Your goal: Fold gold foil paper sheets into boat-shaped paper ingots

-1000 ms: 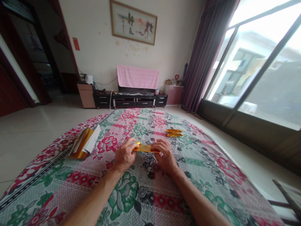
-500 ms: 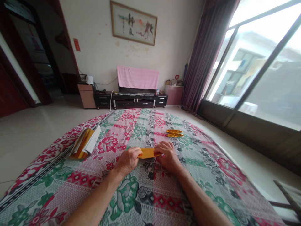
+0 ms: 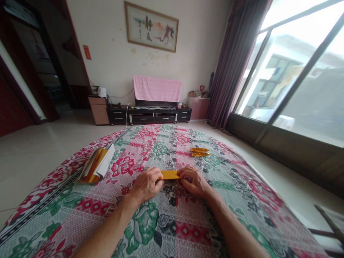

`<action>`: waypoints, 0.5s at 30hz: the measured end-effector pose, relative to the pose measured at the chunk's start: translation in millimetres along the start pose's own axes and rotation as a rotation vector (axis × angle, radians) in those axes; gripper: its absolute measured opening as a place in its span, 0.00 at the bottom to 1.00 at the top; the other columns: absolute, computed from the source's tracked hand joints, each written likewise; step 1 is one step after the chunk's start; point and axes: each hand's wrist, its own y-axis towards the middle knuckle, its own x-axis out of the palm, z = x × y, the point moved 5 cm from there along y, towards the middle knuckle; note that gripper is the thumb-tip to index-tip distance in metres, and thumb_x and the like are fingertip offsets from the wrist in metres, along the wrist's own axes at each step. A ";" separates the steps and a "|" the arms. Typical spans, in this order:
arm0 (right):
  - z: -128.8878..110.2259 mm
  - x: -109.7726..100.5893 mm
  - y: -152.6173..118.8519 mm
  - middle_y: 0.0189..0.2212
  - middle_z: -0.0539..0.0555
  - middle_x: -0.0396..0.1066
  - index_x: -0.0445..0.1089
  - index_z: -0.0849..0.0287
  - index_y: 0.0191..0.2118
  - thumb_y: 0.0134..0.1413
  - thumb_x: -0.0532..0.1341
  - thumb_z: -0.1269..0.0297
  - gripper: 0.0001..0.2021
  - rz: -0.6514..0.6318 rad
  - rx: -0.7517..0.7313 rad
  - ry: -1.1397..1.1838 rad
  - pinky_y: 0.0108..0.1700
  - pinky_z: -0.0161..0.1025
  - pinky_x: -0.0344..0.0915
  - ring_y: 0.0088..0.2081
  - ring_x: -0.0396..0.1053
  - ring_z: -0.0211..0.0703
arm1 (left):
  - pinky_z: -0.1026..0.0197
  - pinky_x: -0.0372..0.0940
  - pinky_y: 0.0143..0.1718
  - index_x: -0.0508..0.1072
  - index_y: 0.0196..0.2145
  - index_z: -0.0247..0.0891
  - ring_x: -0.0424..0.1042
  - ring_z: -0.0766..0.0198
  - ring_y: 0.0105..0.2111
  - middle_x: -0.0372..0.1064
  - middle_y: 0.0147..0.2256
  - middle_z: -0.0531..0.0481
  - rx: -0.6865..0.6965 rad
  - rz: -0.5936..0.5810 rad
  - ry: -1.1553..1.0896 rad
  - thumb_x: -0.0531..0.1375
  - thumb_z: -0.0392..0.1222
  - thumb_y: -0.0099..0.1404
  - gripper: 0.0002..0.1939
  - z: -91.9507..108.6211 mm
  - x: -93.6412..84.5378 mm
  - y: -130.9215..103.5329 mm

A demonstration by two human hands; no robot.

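A folded strip of golden paper (image 3: 170, 175) is stretched level between my two hands, just over the patterned tablecloth. My left hand (image 3: 147, 182) pinches its left end, thumb against curled fingers. At the other end, my right hand (image 3: 194, 182) grips the strip with its fingers bent in; the strip's ends are hidden inside both hands. Beyond my right hand lie two folded gold paper pieces (image 3: 199, 152), boat-shaped with pointed tips, side by side. To the left rests a loosely curled stack of gold and white paper sheets (image 3: 96, 165).
The round table wears a floral cloth (image 3: 142, 225) in red, green and grey. Past its far edge stands a low black cabinet (image 3: 153, 116) with a pink cloth (image 3: 157, 88) over what sits on it. A dark metal frame (image 3: 329, 224) is at the lower right.
My right hand's fingers have curled down from a raised, spread pose and closed around the strip's right end. Less of the strip shows between the hands. The other paper pieces stay put.
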 end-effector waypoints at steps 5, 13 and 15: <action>3.6 -2.5 0.8 0.31 0.53 0.71 0.71 0.58 0.27 0.52 0.56 0.68 0.08 0.040 0.071 -0.018 0.43 0.39 0.61 0.35 0.67 0.40 | 0.59 0.63 0.41 0.72 0.28 0.38 0.67 0.63 0.35 0.69 0.31 0.50 -0.006 0.041 -0.064 0.55 0.36 0.61 0.08 -8.0 3.3 3.6; 9.1 4.2 5.3 0.23 0.51 0.69 0.70 0.58 0.26 0.57 0.53 0.61 0.13 0.150 0.187 -0.178 0.35 0.36 0.58 0.29 0.65 0.39 | 0.60 0.63 0.39 0.71 0.27 0.38 0.68 0.63 0.34 0.69 0.31 0.49 -0.097 0.058 -0.036 0.52 0.37 0.63 0.11 -12.4 6.0 7.5; 11.8 6.9 7.0 0.23 0.50 0.69 0.70 0.58 0.26 0.57 0.53 0.61 0.13 0.160 0.219 -0.215 0.34 0.35 0.57 0.28 0.65 0.39 | 0.59 0.63 0.38 0.71 0.29 0.39 0.68 0.62 0.33 0.70 0.30 0.50 -0.119 0.070 -0.013 0.52 0.38 0.63 0.10 -13.2 7.1 9.1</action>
